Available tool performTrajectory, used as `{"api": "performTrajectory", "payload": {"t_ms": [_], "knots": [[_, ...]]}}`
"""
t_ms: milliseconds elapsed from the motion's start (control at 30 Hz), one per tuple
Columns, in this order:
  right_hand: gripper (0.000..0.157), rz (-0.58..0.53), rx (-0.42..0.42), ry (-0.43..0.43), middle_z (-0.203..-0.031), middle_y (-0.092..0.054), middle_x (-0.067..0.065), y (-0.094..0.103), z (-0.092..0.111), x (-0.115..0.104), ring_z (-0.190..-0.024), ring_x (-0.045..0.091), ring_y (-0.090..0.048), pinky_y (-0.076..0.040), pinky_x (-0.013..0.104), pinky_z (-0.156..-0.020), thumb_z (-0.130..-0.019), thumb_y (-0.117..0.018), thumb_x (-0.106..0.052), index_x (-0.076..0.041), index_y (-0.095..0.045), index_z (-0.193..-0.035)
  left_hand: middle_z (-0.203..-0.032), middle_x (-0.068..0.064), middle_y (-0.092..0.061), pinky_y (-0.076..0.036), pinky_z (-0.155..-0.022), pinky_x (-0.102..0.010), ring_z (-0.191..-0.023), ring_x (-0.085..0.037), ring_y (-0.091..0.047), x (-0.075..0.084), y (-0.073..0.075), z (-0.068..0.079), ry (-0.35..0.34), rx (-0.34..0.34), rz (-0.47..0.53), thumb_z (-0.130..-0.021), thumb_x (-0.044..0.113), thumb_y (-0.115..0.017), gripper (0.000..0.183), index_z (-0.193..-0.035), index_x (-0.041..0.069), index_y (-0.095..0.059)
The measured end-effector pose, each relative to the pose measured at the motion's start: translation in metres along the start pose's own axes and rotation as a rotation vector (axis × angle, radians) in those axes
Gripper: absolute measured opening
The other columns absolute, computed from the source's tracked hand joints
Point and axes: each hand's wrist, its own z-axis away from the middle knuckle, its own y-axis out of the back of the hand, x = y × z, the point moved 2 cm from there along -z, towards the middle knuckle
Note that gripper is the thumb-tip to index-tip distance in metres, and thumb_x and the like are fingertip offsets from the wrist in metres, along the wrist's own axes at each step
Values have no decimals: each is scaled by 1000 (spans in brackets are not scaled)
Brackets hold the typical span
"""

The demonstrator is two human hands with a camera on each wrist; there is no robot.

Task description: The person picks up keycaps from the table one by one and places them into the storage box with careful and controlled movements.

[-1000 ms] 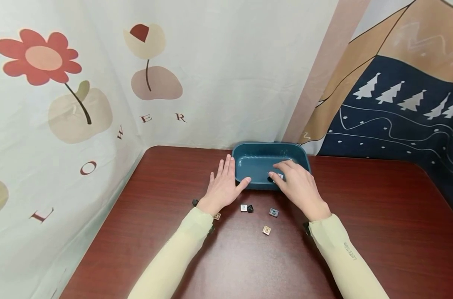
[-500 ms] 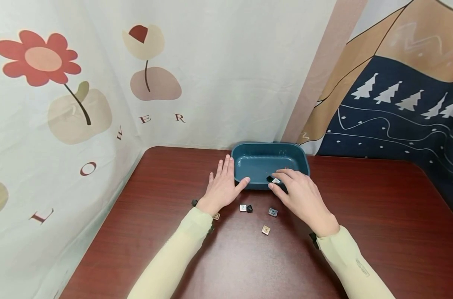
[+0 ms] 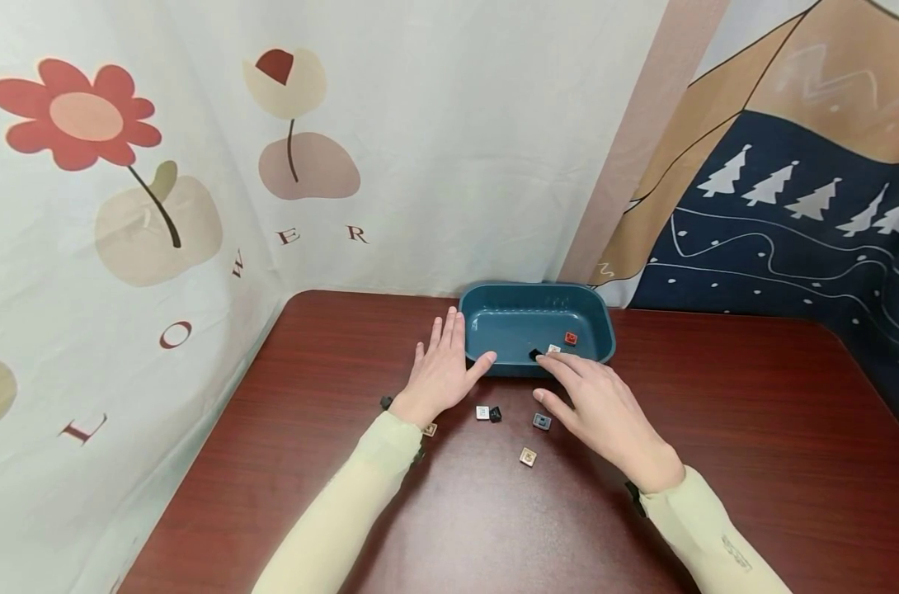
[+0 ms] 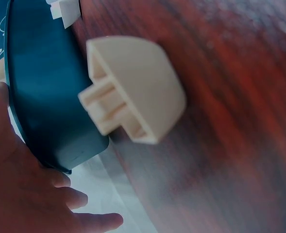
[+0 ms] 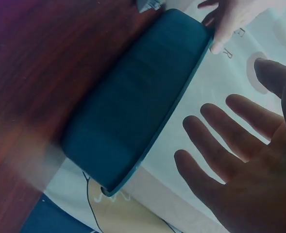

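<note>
My left hand (image 3: pixel 442 363) lies flat with fingers straight along the left side of a blue-green basin (image 3: pixel 509 326), its thumb at the near left corner. My right hand (image 3: pixel 605 404) is over the basin's near rim, fingers extended and thumb apart, with nothing held. Inside the basin lie a red keycap (image 3: pixel 571 338), a white keycap (image 3: pixel 553 350) and a black keycap (image 3: pixel 534 355) close by the right fingertips. In the left wrist view, a beige keycap (image 4: pixel 138 82) on its side shows its hollow underside and stem.
On the table (image 3: pixel 717 412) in front of the basin are another white keycap (image 3: pixel 482 412), a second black keycap (image 3: pixel 496 414), a grey keycap (image 3: pixel 542 421) and a tan keycap (image 3: pixel 528 457). A printed curtain (image 3: pixel 449 206) hangs behind the table.
My right hand has drawn back toward me from inside the basin, and its thumb and fingers have spread apart. The red keycap is now in plain view. My left hand has stayed still.
</note>
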Motion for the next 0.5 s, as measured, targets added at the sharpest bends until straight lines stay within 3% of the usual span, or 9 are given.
{"api": "performTrajectory", "payload": {"t_ms": [200, 500], "knots": [[55, -13, -3, 51, -138, -64, 14, -4, 6, -1, -121, 33, -65, -54, 55, -95, -92, -80, -33, -7, -65, -139, -174, -10, -2, -19, -120, -65, -159, -30, 1, 0, 0, -1, -2, 3, 4, -102, 71, -39, 98, -167, 5, -7], [57, -15, -74, 75, -140, -63, 12, -10, 11, -4, -117, 31, -68, -57, 51, -90, -90, -82, -33, -9, -66, -139, -174, -10, -2, -18, -121, -64, -160, -30, 1, -1, -1, -1, 1, 3, 10, -102, 71, -40, 98, -167, 6, -7]]}}
